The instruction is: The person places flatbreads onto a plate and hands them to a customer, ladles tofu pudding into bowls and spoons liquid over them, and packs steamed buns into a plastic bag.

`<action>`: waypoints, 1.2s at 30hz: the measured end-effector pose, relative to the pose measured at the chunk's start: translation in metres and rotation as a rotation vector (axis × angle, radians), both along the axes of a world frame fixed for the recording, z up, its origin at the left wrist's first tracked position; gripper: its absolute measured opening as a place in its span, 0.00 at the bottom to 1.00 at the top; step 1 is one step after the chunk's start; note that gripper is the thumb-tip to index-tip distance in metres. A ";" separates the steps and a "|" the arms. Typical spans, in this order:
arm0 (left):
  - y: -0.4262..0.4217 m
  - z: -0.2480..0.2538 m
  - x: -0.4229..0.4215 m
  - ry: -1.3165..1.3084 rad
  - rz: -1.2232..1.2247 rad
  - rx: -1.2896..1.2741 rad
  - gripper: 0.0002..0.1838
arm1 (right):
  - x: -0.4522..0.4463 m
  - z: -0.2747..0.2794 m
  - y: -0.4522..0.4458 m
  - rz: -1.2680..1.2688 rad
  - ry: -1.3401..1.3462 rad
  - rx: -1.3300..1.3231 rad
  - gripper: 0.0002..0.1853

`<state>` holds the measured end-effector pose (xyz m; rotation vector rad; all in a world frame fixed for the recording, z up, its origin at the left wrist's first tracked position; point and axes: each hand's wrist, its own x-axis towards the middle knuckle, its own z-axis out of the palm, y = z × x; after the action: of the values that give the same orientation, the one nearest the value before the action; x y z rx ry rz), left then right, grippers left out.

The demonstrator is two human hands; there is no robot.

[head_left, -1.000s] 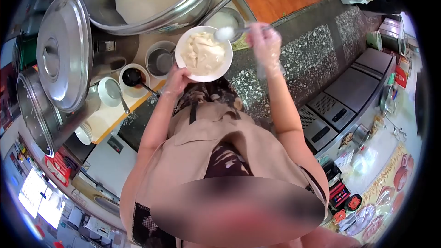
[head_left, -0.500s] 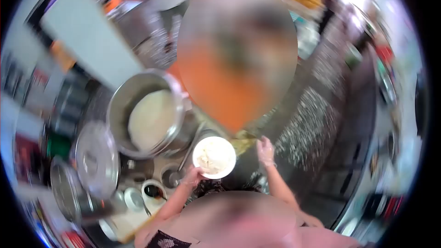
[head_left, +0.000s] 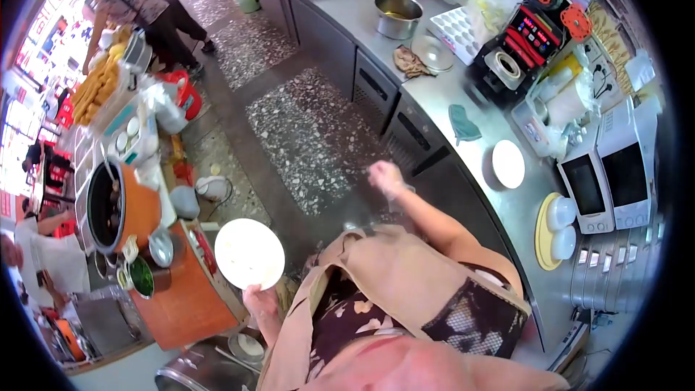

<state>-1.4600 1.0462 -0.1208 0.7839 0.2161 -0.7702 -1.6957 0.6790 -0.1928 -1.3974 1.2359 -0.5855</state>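
Left grip (head_left: 260, 303): closed on the near edge of white bowl (head_left: 250, 253) | bowl: held beside orange-brown tabletop (head_left: 177, 300) | right grip (head_left: 386, 176): near steel cabinet (head_left: 416, 132), fingers curled; cannot tell how tightly or around what

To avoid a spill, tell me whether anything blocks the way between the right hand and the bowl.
Nothing visible does: the right hand is apart from the white bowl in the left hand, and only floor shows between them.
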 end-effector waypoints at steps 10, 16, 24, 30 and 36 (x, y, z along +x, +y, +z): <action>-0.339 0.011 0.071 -0.008 -0.467 -0.085 0.40 | 0.005 0.062 -0.408 -0.569 0.398 -0.468 0.25; -0.533 -0.010 0.098 -0.079 -0.673 -0.083 0.44 | -0.006 0.005 -0.584 -0.877 0.506 -0.673 0.30; -0.708 0.014 0.110 -0.044 -0.922 0.057 0.45 | -0.026 0.046 -0.588 -0.813 0.569 -0.439 0.16; -0.774 0.011 0.079 -0.022 -0.978 0.050 0.45 | -0.009 0.082 -0.605 -0.531 0.054 -0.247 0.08; -0.799 0.009 0.055 -0.012 -0.989 0.147 0.45 | -0.005 0.075 -0.616 -0.431 0.499 -0.893 0.05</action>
<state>-1.4045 0.2468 -0.1120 1.0359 -0.1556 -1.6908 -1.7009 0.0625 -0.1180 -2.1095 1.8099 -1.2408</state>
